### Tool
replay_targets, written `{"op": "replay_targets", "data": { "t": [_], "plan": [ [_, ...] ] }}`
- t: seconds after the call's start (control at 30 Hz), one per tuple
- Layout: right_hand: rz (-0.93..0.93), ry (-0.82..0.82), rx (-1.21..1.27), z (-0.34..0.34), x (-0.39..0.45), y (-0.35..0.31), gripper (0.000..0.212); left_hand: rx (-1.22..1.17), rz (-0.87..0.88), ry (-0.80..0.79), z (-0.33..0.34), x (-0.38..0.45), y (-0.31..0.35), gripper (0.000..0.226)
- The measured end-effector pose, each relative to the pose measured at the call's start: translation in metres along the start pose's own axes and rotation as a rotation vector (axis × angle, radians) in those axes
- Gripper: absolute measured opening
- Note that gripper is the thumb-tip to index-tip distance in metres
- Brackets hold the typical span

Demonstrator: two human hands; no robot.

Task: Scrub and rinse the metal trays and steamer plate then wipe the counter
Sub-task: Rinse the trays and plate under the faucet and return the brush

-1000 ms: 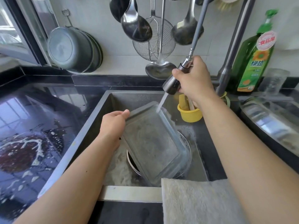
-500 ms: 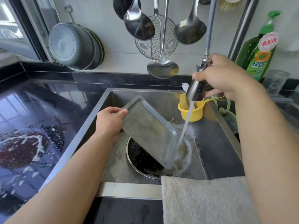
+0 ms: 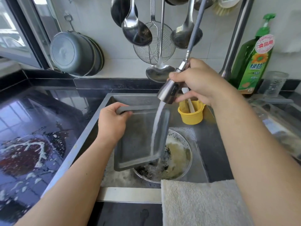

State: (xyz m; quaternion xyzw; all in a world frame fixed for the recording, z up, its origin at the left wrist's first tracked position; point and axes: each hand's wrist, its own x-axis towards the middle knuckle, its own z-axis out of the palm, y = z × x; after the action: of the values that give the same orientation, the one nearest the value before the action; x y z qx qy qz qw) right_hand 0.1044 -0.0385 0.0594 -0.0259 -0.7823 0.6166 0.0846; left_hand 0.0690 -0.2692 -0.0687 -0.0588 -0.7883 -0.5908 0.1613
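Observation:
My left hand (image 3: 112, 123) grips the top left corner of a rectangular metal tray (image 3: 138, 141), held tilted over the sink (image 3: 203, 144) with its inside facing me. My right hand (image 3: 198, 82) holds the pull-out spray head (image 3: 169, 92) above the tray's right side. A stream of water runs down the tray's right edge into a round metal bowl (image 3: 182, 160) below, which holds foamy, dirty water. The black counter (image 3: 32, 128) to the left is wet with white foam streaks.
A beige cloth (image 3: 195, 201) hangs over the sink's front edge. A yellow cup (image 3: 190, 116) sits at the sink's back right. Ladles and a strainer (image 3: 153, 46) hang on the wall. A green detergent bottle (image 3: 254, 62) and a clear glass (image 3: 273, 84) stand at the right; pots (image 3: 73, 54) hang left.
The tray has been turned so its inside faces me and sits more upright. My right hand moved the spray head left, and the water now runs down the tray's right edge.

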Motion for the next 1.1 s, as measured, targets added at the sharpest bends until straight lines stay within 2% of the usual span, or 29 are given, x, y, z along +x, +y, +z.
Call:
{"op": "replay_targets", "data": {
  "t": [0.1, 0.37, 0.43, 0.53, 0.6, 0.67, 0.73, 0.83, 0.9, 1.0, 1.1],
  "plan": [
    [-0.054, -0.003, 0.097, 0.022, -0.001, -0.004, 0.018, 0.032, 0.063, -0.022, 0.005, -0.006, 0.010, 0.027],
    [-0.086, 0.032, 0.156, 0.037, -0.003, -0.008, 0.026, 0.158, 0.281, -0.076, 0.012, -0.019, 0.019, 0.021],
    [-0.079, 0.021, 0.145, 0.036, -0.003, -0.008, 0.025, 0.250, 0.421, -0.075, 0.011, -0.018, 0.017, 0.020],
    [-0.059, 0.025, 0.088, 0.027, -0.001, -0.008, 0.020, 0.597, 0.627, -0.004, 0.008, -0.015, 0.019, 0.010],
    [-0.049, 0.079, -0.008, 0.018, 0.001, -0.004, 0.020, 0.796, 0.585, 0.109, 0.004, -0.012, 0.024, 0.014],
    [-0.045, 0.137, -0.117, 0.007, 0.003, 0.001, 0.022, 0.850, 0.489, 0.128, 0.003, -0.010, 0.028, 0.028],
    [-0.038, 0.158, -0.187, -0.004, 0.005, 0.005, 0.023, 0.798, 0.508, 0.110, 0.002, -0.009, 0.028, 0.027],
    [-0.009, 0.147, -0.234, -0.018, 0.006, 0.006, 0.023, 0.694, 0.517, 0.104, 0.000, -0.011, 0.029, 0.003],
    [0.006, 0.138, -0.253, -0.022, 0.005, 0.005, 0.023, 0.597, 0.500, 0.044, -0.001, -0.011, 0.027, 0.021],
    [0.013, 0.106, -0.250, -0.024, 0.002, 0.002, 0.023, 0.484, 0.478, -0.017, 0.001, -0.015, 0.028, 0.027],
    [0.004, 0.041, -0.157, -0.019, -0.003, -0.004, 0.023, 0.324, 0.264, -0.023, 0.000, -0.010, 0.022, 0.042]
  ]
}}
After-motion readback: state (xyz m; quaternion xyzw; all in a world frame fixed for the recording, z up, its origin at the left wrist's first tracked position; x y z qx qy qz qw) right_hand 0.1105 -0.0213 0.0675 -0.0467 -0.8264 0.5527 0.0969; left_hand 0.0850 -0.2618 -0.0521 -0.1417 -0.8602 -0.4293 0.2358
